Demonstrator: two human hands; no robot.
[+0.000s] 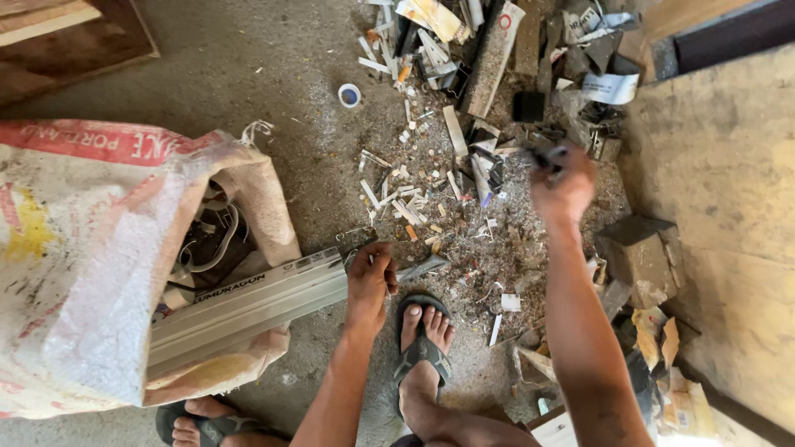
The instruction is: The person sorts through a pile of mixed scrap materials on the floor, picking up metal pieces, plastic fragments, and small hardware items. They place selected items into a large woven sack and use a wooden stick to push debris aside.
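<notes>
Seen from above, the left hand (370,281) grips the end of a grey metal profile (248,308), steadying it where it juts from a woven sack (91,248). The right hand (563,186), blurred, pinches a small dark scrap (546,157) over floor debris (464,215).

Smooth pale metal profile (248,306), woven plastic sack (91,248), rough concrete floor (273,74).

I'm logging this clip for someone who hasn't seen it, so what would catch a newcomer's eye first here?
First, the big woven sack at the left, with a long pale metal profile sticking out of its mouth, where the left hand rests on its end. Then the heap of scrap offcuts across the concrete floor, above which the raised right hand grips a small dark piece.
</notes>
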